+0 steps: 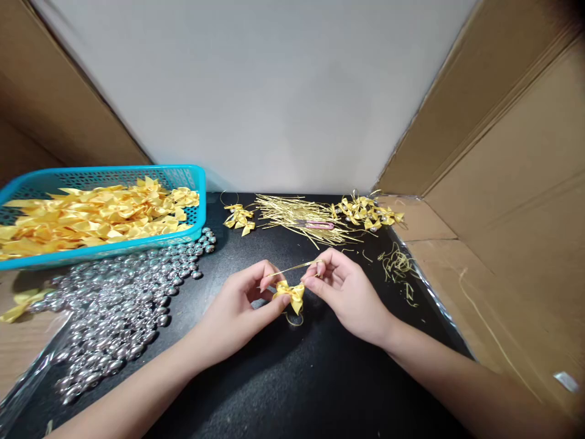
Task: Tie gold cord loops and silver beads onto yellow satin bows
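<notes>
My left hand pinches a yellow ribbon bow between thumb and fingers, low over the black table. A thin gold cord runs from the bow side across to my right hand, whose thumb and fingertips are closed on it. Below the bow hangs a loop of the same cord. Whether a bead sits at the bow's middle cannot be made out. Behind the hands lies a pile of cut gold cords, with pink-handled thread snips on top.
A turquoise basket of yellow bows stands at the left. Silver beads spread in front of it. Bows with cords lie in a small group and a larger one. Cord scraps lie right. Cardboard walls flank the table.
</notes>
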Motion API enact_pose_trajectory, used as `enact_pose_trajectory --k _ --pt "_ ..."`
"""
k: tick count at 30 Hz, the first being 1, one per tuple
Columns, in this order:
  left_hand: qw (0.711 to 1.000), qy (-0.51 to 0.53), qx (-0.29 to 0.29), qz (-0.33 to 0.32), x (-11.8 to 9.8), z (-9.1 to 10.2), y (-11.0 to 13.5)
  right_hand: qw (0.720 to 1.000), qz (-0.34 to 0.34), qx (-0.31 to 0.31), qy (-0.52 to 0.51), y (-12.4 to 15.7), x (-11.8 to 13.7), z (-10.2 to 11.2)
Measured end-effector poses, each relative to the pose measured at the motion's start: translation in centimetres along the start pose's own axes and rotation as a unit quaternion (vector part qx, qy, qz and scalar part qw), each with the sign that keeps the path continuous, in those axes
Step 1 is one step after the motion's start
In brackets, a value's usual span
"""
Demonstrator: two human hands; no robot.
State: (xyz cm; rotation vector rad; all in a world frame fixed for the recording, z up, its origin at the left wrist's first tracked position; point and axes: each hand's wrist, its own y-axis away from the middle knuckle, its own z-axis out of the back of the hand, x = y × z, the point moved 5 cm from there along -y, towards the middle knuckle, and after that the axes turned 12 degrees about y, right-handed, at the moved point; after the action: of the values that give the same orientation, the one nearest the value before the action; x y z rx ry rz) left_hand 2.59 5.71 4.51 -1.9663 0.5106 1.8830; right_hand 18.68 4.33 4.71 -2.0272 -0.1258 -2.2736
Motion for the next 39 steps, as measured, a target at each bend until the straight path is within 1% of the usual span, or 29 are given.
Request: enact_pose_trajectory --k 3,5,7,9,11,13,14,16,17,18,19,21,23,25,27,29,31,32,34,36,37,38,39 --pt "0.999 -0.041 -0.004 -0.007 -0.1 0.2 0.0 1.000 0.008 -0.001 0.020 0.0 0.0 0.0" --pt "0.999 -0.035 -0.014 0.001 0.1 0.4 0.0 0.999 0.018 0.011 0.039 0.1 0.1 -0.1" --pt "1.000 -0.014 -0.026 0.007 0.3 0.6 -0.1 0.996 0.051 0.028 0.062 0.2 0.6 -0.1" --pt "0.999 0.009 -0.040 0.001 0.5 0.8 -0.2 0.987 0.114 0.052 0.099 0.5 1.5 -0.2" --pt "0.998 0.024 -0.059 -0.018 0.4 1.0 -0.2 0.966 0.196 0.075 0.154 1.0 2.6 -0.4" --pt "0.996 0.024 -0.083 -0.036 0.3 1.2 -0.2 0.931 0.281 0.072 0.221 1.6 3.6 -0.4" --pt "0.994 0.017 -0.096 -0.047 0.2 1.3 -0.2 0.909 0.325 0.052 0.254 1.9 4.1 -0.4" --pt "0.989 -0.005 -0.127 -0.075 -0.1 1.5 0.1 0.865 0.404 -0.010 0.299 2.6 4.8 -0.1" --pt "0.985 -0.020 -0.143 -0.094 -0.3 1.5 0.3 0.850 0.429 -0.041 0.305 2.9 5.0 0.0" --pt "0.980 -0.036 -0.156 -0.116 -0.4 1.5 0.5 0.844 0.439 -0.068 0.301 3.1 5.1 0.2" --pt "0.975 -0.053 -0.166 -0.138 -0.6 1.6 0.7 0.847 0.435 -0.091 0.292 3.1 5.0 0.4" --pt "0.963 -0.094 -0.173 -0.183 -0.8 1.5 1.2 0.865 0.396 -0.129 0.281 3.0 4.6 0.6" --pt "0.948 -0.149 -0.161 -0.229 -0.9 1.4 1.7 0.870 0.357 -0.155 0.302 2.7 4.1 0.6" --pt "0.931 -0.209 -0.136 -0.267 -1.0 1.1 2.1 0.865 0.337 -0.146 0.342 2.6 3.7 0.2" --pt "0.921 -0.242 -0.105 -0.286 -1.1 0.7 2.3 0.860 0.333 -0.122 0.367 2.6 3.6 -0.3" --pt "0.927 -0.234 -0.103 -0.273 -1.2 0.8 2.2 0.855 0.354 -0.099 0.364 2.8 3.7 -0.7" --pt "0.944 -0.195 -0.135 -0.230 -1.2 1.2 1.8 0.846 0.402 -0.057 0.346 3.2 3.8 -1.2" --pt "0.953 -0.167 -0.159 -0.197 -1.1 1.5 1.5 0.835 0.429 -0.027 0.344 3.4 3.9 -1.5" --pt "0.968 -0.103 -0.191 -0.124 -0.8 2.0 0.9 0.803 0.475 0.028 0.360 3.9 3.7 -2.3" --pt "0.978 -0.041 -0.195 -0.053 -0.2 2.3 0.4 0.776 0.496 0.047 0.385 4.1 3.5 -2.6" --pt "0.981 -0.015 -0.191 -0.023 0.0 2.3 0.2 0.774 0.498 0.039 0.388 4.0 3.6 -2.6" --pt "0.983 0.005 -0.182 0.003 0.3 2.3 0.0 0.783 0.492 0.022 0.380 3.9 3.7 -2.3" --pt "0.985 0.022 -0.170 0.029 0.5 2.1 -0.2 0.800 0.477 -0.002 0.363 3.7 3.9 -1.9"
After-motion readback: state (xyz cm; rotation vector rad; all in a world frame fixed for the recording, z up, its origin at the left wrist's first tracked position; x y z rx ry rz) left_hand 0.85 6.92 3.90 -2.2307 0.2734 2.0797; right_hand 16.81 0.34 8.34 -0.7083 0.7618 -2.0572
